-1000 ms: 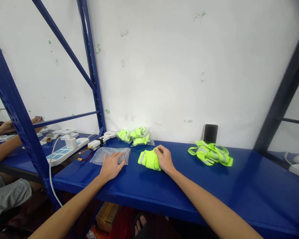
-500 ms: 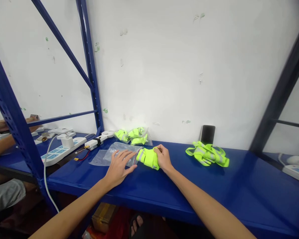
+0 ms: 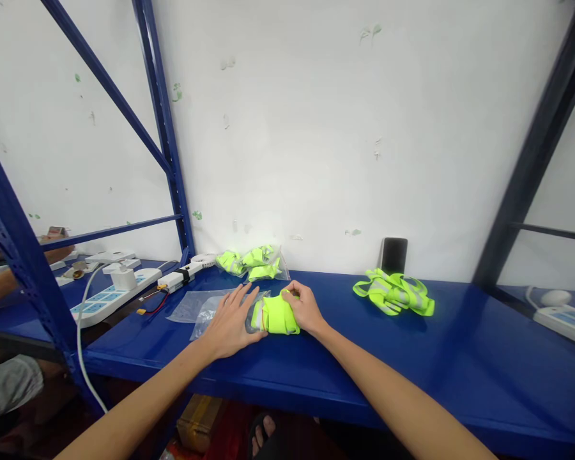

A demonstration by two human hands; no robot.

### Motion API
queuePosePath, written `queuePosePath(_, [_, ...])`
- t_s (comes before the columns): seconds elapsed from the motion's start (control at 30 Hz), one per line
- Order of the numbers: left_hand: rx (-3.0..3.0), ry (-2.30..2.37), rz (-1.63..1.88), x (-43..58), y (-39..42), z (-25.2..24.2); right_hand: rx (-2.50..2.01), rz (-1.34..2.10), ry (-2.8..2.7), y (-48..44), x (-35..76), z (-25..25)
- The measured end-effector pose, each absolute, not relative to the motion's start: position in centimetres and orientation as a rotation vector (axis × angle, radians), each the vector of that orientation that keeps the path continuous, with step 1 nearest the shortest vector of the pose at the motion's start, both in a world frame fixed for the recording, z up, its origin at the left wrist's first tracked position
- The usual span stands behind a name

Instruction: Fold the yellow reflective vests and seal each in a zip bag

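Note:
A folded neon-yellow reflective vest (image 3: 282,314) with grey bands lies on the blue table, its left end inside the mouth of a clear zip bag (image 3: 206,316). My right hand (image 3: 306,308) pinches the vest's upper right corner between thumb and bent fingers. Over the bag's mouth, my left hand (image 3: 232,321) spans the bundle's left end, thumb at the near edge and fingers at the far edge, holding the bag around it. The hand hides part of the bag. Another clear bag (image 3: 186,305) lies flat to the left.
Bagged yellow vests (image 3: 253,260) lie by the wall. A loose reflective vest (image 3: 395,292) sits at right before a dark phone (image 3: 393,254). At left are a power strip (image 3: 119,294), a white fan (image 3: 202,260), a wired battery pack (image 3: 172,280) and a blue rack post (image 3: 23,255).
The bag's mouth has moved right over the vest's left end, and my left hand has shifted with it. My right hand keeps its pinch on the vest. The view has shifted slightly.

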State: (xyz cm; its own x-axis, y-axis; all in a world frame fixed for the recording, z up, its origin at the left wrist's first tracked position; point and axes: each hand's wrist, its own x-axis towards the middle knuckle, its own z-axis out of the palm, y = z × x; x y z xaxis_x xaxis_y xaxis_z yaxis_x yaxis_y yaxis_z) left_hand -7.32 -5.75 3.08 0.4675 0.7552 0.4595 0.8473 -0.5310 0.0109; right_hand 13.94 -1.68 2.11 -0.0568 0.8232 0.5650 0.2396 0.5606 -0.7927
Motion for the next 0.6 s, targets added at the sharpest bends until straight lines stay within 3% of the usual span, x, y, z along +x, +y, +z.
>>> queuePosePath(0.13, [-2.619,-1.385,-0.444,-7.5,-5.8,3.4,-0.858,0.569,-1.656,-2.8,13.7,2.8])
queuePosePath(0.6, [-2.434,-1.229,-0.606,-5.0,-7.2,3.3,-0.999,0.752,-1.524,-0.2,13.6,0.4])
